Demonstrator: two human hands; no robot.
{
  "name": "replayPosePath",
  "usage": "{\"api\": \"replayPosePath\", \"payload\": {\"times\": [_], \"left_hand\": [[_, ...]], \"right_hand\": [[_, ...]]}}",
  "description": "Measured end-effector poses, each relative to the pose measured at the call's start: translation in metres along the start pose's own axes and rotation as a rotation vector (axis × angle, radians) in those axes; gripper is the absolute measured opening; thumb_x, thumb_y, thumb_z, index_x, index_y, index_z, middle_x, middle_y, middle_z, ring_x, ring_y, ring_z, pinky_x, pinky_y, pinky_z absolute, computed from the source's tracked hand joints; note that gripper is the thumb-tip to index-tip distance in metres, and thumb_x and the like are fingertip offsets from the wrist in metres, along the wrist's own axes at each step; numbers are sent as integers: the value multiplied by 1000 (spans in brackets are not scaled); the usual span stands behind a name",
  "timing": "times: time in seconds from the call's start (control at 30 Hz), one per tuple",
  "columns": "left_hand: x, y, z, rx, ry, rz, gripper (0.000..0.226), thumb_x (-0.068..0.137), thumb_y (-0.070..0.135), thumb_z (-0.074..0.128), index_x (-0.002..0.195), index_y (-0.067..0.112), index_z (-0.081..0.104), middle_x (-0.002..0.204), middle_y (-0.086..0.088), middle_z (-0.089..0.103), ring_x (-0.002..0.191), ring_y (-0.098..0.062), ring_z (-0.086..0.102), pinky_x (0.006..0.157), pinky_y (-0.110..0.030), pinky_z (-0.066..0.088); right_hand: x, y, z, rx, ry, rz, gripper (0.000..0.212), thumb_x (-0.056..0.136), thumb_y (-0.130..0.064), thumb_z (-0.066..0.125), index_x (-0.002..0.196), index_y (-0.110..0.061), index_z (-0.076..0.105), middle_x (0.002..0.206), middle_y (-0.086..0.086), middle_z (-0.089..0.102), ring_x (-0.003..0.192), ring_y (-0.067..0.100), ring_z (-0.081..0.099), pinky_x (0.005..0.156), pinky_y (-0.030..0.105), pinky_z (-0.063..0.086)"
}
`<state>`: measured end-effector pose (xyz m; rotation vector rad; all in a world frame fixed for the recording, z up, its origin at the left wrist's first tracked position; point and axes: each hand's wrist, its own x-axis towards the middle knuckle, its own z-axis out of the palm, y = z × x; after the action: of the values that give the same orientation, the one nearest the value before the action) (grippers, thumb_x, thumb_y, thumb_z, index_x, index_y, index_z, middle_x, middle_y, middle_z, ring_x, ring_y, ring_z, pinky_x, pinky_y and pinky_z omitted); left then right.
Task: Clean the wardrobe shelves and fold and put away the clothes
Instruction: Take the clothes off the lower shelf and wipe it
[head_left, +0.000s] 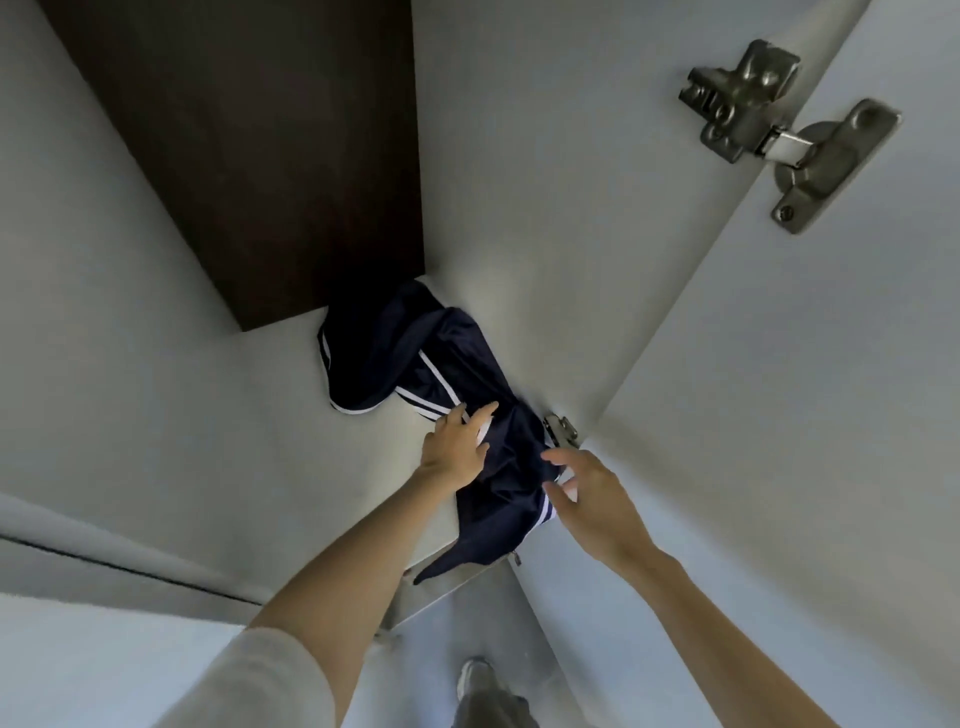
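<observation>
A navy garment with white side stripes (415, 358) lies crumpled on the white wardrobe shelf (249, 415), running from the back corner to the front edge, where one end hangs over. My left hand (457, 441) rests on the cloth near its middle, fingers spread and fairly straight. My right hand (587, 493) hovers at the garment's right side, fingers loosely bent, fingertips at the white striped hem; whether it grips the cloth is unclear.
The wardrobe's back panel (249, 156) is dark brown. A white side wall (545, 208) stands to the right, with the open door (831, 415) on metal hinges (779, 130). A lower hinge (561, 431) sits beside the garment. My foot (472, 675) shows on the floor below.
</observation>
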<state>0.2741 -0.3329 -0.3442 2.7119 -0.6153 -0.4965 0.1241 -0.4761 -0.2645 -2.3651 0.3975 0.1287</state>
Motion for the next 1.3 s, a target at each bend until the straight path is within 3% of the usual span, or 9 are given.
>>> {"api": "replayPosePath", "payload": {"times": [0.2,0.33,0.4,0.47,0.63,0.77,0.9,1.07,1.3], "left_hand": [[35,-39,9,98,-34,43,58,92,50,53,146,41,33,150,-1,34,138,-25,30,106,-43,37],[39,-58,-10,-212,345,-24,54,94,54,38,140,28,48,141,0,49,131,-22,42,105,-37,39],[44,-75,-20,-253,484,-170,48,98,33,47,144,24,42,149,-7,38,136,-29,33,107,-43,37],[49,-94,-31,-193,438,-302,60,96,28,53,150,31,28,157,-12,20,141,-36,18,108,-50,34],[71,-128,-37,-120,219,-402,83,88,44,62,151,42,8,158,-19,1,143,-42,9,110,-54,30],[87,-135,-22,-140,209,-463,79,90,36,61,151,41,10,149,-21,27,131,-41,36,105,-50,36],[93,-134,-19,-237,344,-419,63,92,8,51,148,29,31,130,-17,55,114,-38,55,92,-41,46],[88,-84,-64,-660,652,-338,52,86,-11,46,133,9,54,132,-16,57,121,-34,53,102,-34,40],[30,3,-138,-928,775,-64,59,76,-23,35,115,10,63,117,-11,65,111,-24,59,97,-23,44]], "right_hand": [[71,10,37,-175,-97,-129,56,94,-21,56,145,-22,33,150,1,30,135,23,37,107,33,37],[102,11,61,-247,-188,-120,75,93,-23,58,150,-44,14,160,7,10,136,33,32,101,41,42],[111,14,71,-301,-270,-69,81,91,-29,62,147,-53,8,161,10,1,133,37,35,95,40,45],[119,19,79,-342,-333,-17,84,89,-31,65,146,-55,9,161,13,-2,132,40,36,97,40,44],[131,22,95,-386,-226,-16,73,90,-13,61,144,-43,23,143,13,25,106,26,53,83,31,48],[136,27,95,-396,-182,-55,72,87,3,53,141,-36,27,121,7,40,81,19,48,69,24,44],[137,20,83,-354,-107,-76,67,88,8,46,138,-34,30,108,5,47,78,19,49,65,24,39],[125,-18,47,-222,37,-124,60,83,6,45,127,-33,36,100,-1,45,76,22,50,62,27,34],[99,-88,-20,94,281,-196,55,73,10,46,110,-31,43,99,-1,52,75,24,54,65,34,48]]}}
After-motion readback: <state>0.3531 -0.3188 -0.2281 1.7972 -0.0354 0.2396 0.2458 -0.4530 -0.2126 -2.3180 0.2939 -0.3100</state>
